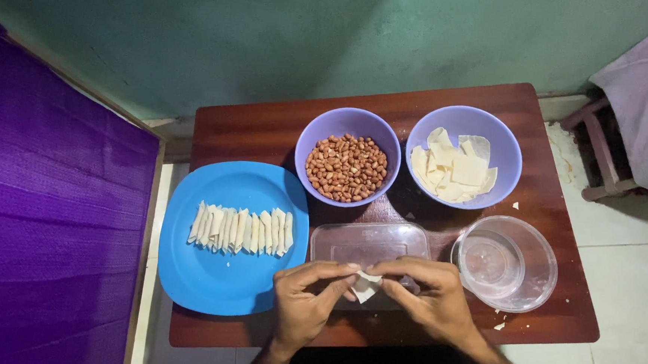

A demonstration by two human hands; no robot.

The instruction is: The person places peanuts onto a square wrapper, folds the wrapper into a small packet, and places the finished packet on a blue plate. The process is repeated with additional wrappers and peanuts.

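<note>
My left hand [303, 301] and my right hand [429, 297] meet over the near edge of a small brown table [267, 130]. Both pinch one small pale dough sheet [365, 287] between their fingertips, and its lower corner hangs free. Just behind the hands lies a clear rectangular plastic lid [369, 245]. To the left, a blue plate [220, 281] carries a row of several folded pale dough pieces [241, 229].
A purple bowl of peanuts [347, 166] and a purple bowl of flat dough squares [463, 166] stand at the back. A clear round container [505, 262] sits at the right. Purple cloth [45, 210] hangs left; a pink-draped stool [640, 104] stands right.
</note>
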